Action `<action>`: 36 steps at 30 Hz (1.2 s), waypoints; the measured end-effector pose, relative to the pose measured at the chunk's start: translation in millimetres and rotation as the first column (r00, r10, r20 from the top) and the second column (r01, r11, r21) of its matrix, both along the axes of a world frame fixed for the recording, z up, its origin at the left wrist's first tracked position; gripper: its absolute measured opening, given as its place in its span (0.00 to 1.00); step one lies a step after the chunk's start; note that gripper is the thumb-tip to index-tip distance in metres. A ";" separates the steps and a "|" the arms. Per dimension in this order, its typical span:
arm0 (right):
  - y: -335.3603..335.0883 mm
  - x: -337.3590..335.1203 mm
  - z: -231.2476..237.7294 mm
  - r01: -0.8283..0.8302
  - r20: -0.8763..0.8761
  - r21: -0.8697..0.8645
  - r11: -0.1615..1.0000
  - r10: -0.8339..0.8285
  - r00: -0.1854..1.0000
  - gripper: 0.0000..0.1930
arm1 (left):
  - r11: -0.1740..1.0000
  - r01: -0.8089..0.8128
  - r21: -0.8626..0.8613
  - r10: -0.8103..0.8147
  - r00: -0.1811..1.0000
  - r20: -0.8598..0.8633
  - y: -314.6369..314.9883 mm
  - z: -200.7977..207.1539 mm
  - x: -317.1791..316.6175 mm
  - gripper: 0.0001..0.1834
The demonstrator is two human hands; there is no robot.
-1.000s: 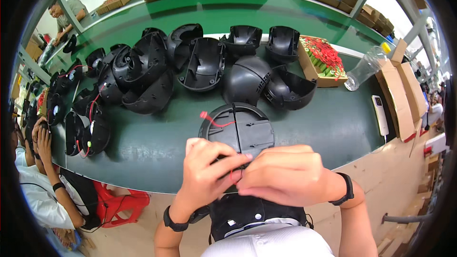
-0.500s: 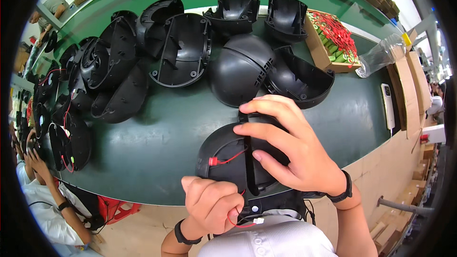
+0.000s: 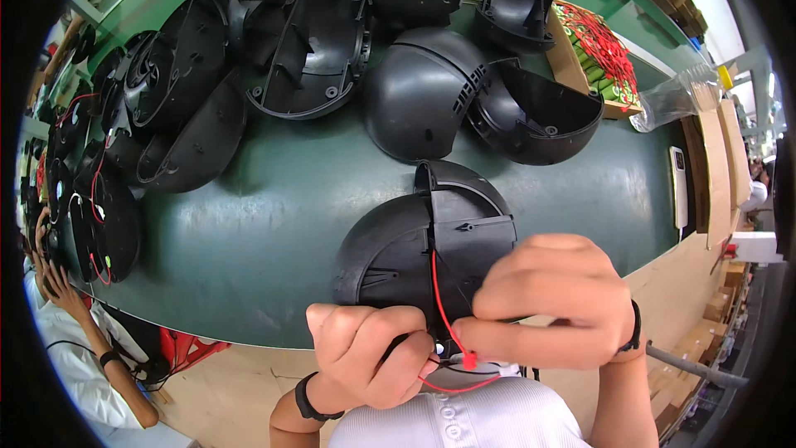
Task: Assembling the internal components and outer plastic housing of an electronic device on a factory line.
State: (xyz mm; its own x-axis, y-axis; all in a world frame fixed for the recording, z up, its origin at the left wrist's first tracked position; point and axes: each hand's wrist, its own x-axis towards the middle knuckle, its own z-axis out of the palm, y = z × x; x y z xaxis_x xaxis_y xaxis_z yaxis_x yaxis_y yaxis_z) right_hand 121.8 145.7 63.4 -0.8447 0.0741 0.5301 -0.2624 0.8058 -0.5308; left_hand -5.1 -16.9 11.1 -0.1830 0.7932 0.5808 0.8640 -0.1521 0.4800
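Observation:
In front of me at the table's near edge sits a round black plastic housing (image 3: 385, 236), its ribbed inner parts facing up. A red wire (image 3: 439, 294) runs out of its central slot to a small red connector (image 3: 470, 360). My right hand (image 3: 555, 303) is closed, pinching the red wire close to this connector. My left hand (image 3: 369, 353) is closed at the housing's near left edge, its fingertips on a thin wire lead with a small white connector (image 3: 434, 355). Another stretch of red wire hangs between the hands; the finger contacts are partly hidden.
Several black half shells (image 3: 315, 58) and a domed shell (image 3: 423, 99) stand beyond on the green table (image 3: 274, 199). Right of them are a carton of green cells with red wires (image 3: 593, 54), a clear bottle (image 3: 680, 98) and a phone (image 3: 678, 187). A co-worker's hands (image 3: 62, 290) are at left.
My right hand has left the top of the housing and moved down toward me to the red wire. The red connector has come off the housing. My left hand has stayed nearly in place.

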 end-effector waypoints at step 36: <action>13.5 6.3 -12.2 0.245 0.208 -0.062 0.967 -0.228 0.951 0.14 | 0.991 0.116 -0.070 -0.110 0.990 0.088 -0.4 13.2 10.0 0.09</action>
State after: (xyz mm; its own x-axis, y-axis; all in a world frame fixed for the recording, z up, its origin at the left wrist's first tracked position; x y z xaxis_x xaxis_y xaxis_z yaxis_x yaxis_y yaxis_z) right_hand 128.1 159.2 51.2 -0.8843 0.3227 0.3375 0.0473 0.7809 -0.6228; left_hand 4.8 -17.3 24.3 -0.1348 0.8523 0.5054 0.7997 -0.2076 0.5634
